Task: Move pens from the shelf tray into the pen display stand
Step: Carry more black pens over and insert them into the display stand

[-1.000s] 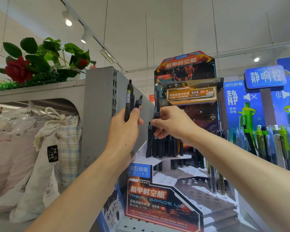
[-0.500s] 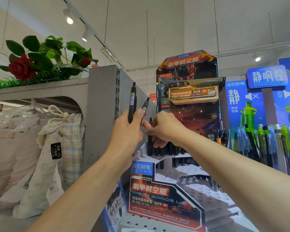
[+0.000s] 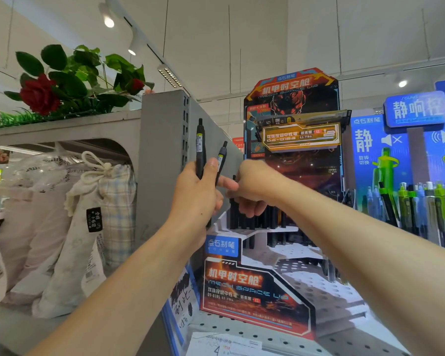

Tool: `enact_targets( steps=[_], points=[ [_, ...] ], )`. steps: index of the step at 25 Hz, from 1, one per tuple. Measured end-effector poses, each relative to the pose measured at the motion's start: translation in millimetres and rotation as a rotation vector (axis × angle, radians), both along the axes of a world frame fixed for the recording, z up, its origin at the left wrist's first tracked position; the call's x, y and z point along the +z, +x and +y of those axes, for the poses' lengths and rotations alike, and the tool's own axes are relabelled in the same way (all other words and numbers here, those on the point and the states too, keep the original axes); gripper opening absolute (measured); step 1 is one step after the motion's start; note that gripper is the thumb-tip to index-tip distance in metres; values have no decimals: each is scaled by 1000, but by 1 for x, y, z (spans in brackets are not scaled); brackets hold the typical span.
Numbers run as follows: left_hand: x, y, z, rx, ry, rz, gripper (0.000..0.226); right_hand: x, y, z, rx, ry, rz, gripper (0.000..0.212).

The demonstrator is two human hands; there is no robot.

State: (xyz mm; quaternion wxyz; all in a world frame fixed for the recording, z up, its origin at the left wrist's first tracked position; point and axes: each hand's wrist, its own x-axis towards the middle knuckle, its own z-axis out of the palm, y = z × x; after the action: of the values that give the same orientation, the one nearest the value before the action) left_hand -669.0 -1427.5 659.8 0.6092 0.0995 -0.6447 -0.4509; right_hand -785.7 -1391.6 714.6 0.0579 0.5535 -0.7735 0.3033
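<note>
From the head camera, the left hand (image 3: 199,194) grips two black pens (image 3: 201,147) upright, just left of the pen stand (image 3: 257,286). The right hand (image 3: 252,188) reaches across, its fingers pinching the shorter pen (image 3: 221,158) low on the barrel. More black pens (image 3: 244,219) stand in the stand's top tier.

A red rose (image 3: 39,95) tops the grey shelf (image 3: 62,129) above drawstring bags (image 3: 88,227).
</note>
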Motion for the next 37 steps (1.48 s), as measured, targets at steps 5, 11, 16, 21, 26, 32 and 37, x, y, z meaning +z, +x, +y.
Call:
enact_targets(
  steps=[5, 11, 16, 21, 26, 32, 37],
  points=[
    [1, -1, -1, -31, 58, 4, 23, 14, -20, 35, 719, -168, -613, 25],
    [1, -10, 8, 38, -35, 7, 28, 9, -36, 43, 620, -466, -634, 19],
    [1, -5, 8, 108, -122, 39, 22, -1, -55, 44, 313, -585, -552, 19],
    [0, -9, 7, 18, -42, -45, 25, -16, -51, 28, 284, -556, -434, 13],
    [-4, -5, 6, 4, -101, -85, 27, -17, -45, 18, 219, -426, -193, 18],
    [-4, -6, 3, 19, -31, -50, 22, -16, -36, 9, 53, -248, 1, 32],
    [-7, -5, 6, 31, -78, -62, 27, -11, -27, 11, 10, -177, 46, 34]
  ],
)
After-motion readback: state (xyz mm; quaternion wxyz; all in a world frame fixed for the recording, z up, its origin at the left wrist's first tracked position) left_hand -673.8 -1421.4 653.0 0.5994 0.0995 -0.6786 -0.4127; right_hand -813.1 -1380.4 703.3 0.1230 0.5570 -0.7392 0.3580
